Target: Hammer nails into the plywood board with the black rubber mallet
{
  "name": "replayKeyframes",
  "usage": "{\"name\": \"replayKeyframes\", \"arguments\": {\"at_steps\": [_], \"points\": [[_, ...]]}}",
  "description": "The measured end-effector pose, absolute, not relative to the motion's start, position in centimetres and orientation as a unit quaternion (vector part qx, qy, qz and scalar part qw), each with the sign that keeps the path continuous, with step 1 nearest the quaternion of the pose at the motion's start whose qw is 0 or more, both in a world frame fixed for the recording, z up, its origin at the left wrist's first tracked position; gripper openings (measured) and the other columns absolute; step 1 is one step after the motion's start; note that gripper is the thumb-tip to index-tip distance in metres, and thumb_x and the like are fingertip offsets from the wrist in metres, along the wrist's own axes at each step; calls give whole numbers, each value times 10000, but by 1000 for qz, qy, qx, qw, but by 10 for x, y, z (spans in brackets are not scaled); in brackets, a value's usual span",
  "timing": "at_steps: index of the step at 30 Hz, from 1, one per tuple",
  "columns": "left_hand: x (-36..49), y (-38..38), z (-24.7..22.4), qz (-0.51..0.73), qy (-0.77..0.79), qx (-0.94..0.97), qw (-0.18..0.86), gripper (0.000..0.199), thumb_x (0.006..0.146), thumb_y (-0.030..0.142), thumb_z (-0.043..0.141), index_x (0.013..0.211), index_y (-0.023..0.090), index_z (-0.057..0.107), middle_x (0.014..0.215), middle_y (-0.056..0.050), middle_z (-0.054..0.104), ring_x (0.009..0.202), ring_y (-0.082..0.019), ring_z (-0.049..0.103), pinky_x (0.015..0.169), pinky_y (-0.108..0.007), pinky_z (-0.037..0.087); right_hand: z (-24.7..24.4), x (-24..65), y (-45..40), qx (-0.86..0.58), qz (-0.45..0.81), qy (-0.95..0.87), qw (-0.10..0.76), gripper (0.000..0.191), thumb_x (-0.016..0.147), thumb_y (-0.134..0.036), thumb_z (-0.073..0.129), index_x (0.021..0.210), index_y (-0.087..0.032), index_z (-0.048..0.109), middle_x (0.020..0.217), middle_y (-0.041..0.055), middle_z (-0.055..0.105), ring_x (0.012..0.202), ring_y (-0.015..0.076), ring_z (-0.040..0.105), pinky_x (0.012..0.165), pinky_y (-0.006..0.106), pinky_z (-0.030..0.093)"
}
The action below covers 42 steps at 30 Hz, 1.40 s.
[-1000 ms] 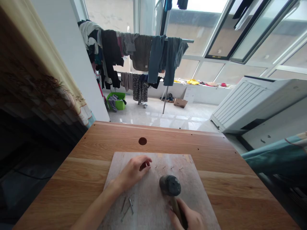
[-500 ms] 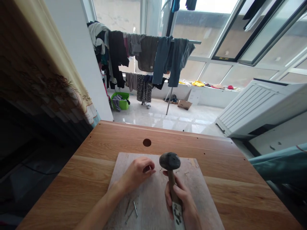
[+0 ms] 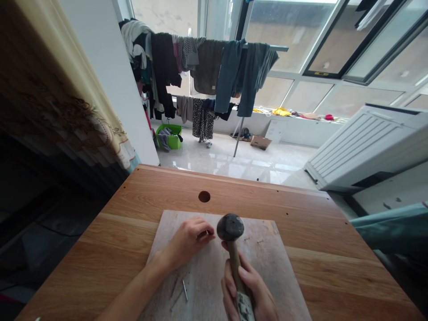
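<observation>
My right hand [image 3: 245, 283] is wrapped round the handle of a hammer [image 3: 230, 227], its dark head raised over a pale board [image 3: 207, 285]. My left hand [image 3: 194, 238] rests on the board's upper left part, fingers curled with the tips close together; what they hold, if anything, is too small to make out. Loose nails [image 3: 185, 290] lie on the board near my left forearm. Two small nails [image 3: 260, 242] show on the board to the right of the hammer head.
The board lies on a wooden table [image 3: 117, 249] with a round hole [image 3: 204, 196] near its far edge. Beyond are a rack of hanging clothes [image 3: 209, 67], a green basket [image 3: 174, 141] and a cardboard box [image 3: 261, 142]. A curtain [image 3: 100, 120] hangs at the left.
The hammer and my right hand have moved slightly left, nearer my left hand. My left hand keeps its curled pose. The camera view has shifted a little.
</observation>
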<state>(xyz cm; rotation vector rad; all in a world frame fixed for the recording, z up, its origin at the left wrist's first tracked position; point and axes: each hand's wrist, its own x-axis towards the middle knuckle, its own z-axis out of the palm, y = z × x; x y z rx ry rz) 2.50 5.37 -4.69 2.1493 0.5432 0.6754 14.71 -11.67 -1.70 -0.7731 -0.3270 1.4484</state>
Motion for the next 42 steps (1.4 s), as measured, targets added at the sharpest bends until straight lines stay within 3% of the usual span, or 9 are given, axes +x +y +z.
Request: {"name": "replayKeyframes", "arguments": {"at_steps": [7,11,16,21,29,35,42], "points": [[27,53,-49,286,222,840,404,95,927,158,670,854,185,722,812,-28,711,774,-166,638,716,-263,465,-16,140,-116,-327,654,-146,667,494,906,-457,754,1336,-239,643,674,-53,546,356,30,432,355,123,364],[27,53,-49,280,226,839,408,73,921,173,693,857,190,725,810,-19,718,776,-163,639,732,-267,465,-11,143,-120,-355,613,-155,689,424,958,-415,704,1351,-281,617,714,-54,537,367,29,442,376,133,412],[24,53,-41,253,229,849,403,47,874,168,741,847,190,708,796,-7,686,763,-157,614,729,-266,460,0,164,-122,-353,591,-128,713,440,1008,-354,614,1438,-357,523,719,-81,491,349,21,279,346,118,397],[24,53,-41,259,220,849,404,126,905,97,645,867,190,722,831,-17,709,790,-161,632,755,-274,469,7,169,-121,-355,615,-120,694,521,993,-403,648,1486,-350,486,662,-90,504,365,28,152,325,112,353],[25,55,-46,296,189,844,405,171,915,81,626,841,186,739,814,-30,692,805,-164,605,728,-259,459,-9,147,-123,-351,669,-124,644,546,939,-425,748,1435,-293,561,615,-72,526,354,12,284,358,99,304],[24,54,-46,298,195,837,415,155,907,96,673,783,179,713,748,-9,638,768,-156,575,709,-251,440,-12,139,-121,-334,684,-103,641,508,899,-456,789,1344,-262,640,560,-87,478,357,12,245,362,104,281],[25,54,-47,291,214,837,411,216,821,-25,657,722,165,682,742,-2,618,750,-144,556,695,-236,416,-15,133,-121,-376,678,-99,624,590,886,-487,797,1358,-195,596,478,-115,435,349,27,223,356,112,281]]}}
